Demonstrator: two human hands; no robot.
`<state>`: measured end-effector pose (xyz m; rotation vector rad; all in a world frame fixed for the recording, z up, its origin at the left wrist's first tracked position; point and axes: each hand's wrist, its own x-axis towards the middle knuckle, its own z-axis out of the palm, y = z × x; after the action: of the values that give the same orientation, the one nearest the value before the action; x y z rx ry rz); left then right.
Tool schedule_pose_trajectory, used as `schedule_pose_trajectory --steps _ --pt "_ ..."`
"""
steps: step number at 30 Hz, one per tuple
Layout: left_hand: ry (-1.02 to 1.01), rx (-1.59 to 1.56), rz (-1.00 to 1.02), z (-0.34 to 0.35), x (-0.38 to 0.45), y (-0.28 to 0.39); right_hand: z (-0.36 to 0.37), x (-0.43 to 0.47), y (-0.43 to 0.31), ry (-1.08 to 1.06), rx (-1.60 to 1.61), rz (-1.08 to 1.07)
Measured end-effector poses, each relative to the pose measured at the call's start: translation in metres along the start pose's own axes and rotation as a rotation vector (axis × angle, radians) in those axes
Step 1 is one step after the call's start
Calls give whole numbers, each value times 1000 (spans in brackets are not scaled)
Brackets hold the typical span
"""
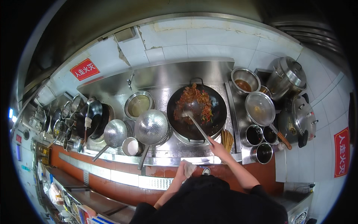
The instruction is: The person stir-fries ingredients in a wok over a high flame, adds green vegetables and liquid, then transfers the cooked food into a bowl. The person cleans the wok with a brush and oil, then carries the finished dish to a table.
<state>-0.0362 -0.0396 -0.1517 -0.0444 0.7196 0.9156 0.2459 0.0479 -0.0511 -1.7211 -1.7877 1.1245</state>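
My right hand [219, 149] grips the handle of a metal wok ladle [199, 127], whose head rests among the food in a black two-handled wok [219, 96]. Browned pieces and chopped red and green bits [206, 107] lie along the wok's upper and left side; steam hazes part of them. Near the stove's front edge, left of the wok, my left hand [183, 171] holds a pale folded cloth [190, 168]. A bamboo wok brush [227, 140] stands just beyond my right hand, at the wok's lower right.
Perforated strainers [151, 127] [115, 133], a pot of yellowish liquid [138, 105] and a small pot of white contents [132, 147] sit left. To the right are a fine strainer [259, 107], a steel bowl of brown liquid [244, 82], dark-filled pots [263, 153] and a pressure cooker [293, 120].
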Motion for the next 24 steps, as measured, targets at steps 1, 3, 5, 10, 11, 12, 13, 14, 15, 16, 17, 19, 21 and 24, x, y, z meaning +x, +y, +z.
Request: schedule_pose_trajectory --steps 1,3,5,10,11,12,13,14,15,16,17,19,21,24 --pt "4 -40 16 -1 -7 2 -23 -26 9 -79 -40 59" --pt "20 8 21 1 -9 10 -54 -48 16 -78 -280 178" --pt "-20 19 19 10 5 21 -67 -37 15 50 -484 251" --pt "-6 80 -52 50 107 50 -9 38 -6 185 -29 45" --pt "17 95 -58 58 129 56 0 37 -4 81 73 -5" --pt "-15 101 -49 62 146 60 9 28 -4 -9 90 46" --pt "87 112 -44 65 160 62 12 11 -5 -40 -13 105" --pt "132 107 -28 72 172 64 5 -10 -5 -87 -39 182" --pt "244 94 -66 77 174 63 -6 -33 -8 -95 21 221" --pt "199 39 -50 82 170 59 -19 -53 -19 -135 213 240" --pt "140 -5 2 89 161 56 -34 -77 -35 -107 374 300" --pt "151 -28 13 103 124 41 -69 -121 -80 -133 420 121" --pt "124 -41 64 119 80 31 -134 -161 -113 -365 701 359" --pt "162 -60 115 133 60 30 -182 -179 -115 -517 616 442"
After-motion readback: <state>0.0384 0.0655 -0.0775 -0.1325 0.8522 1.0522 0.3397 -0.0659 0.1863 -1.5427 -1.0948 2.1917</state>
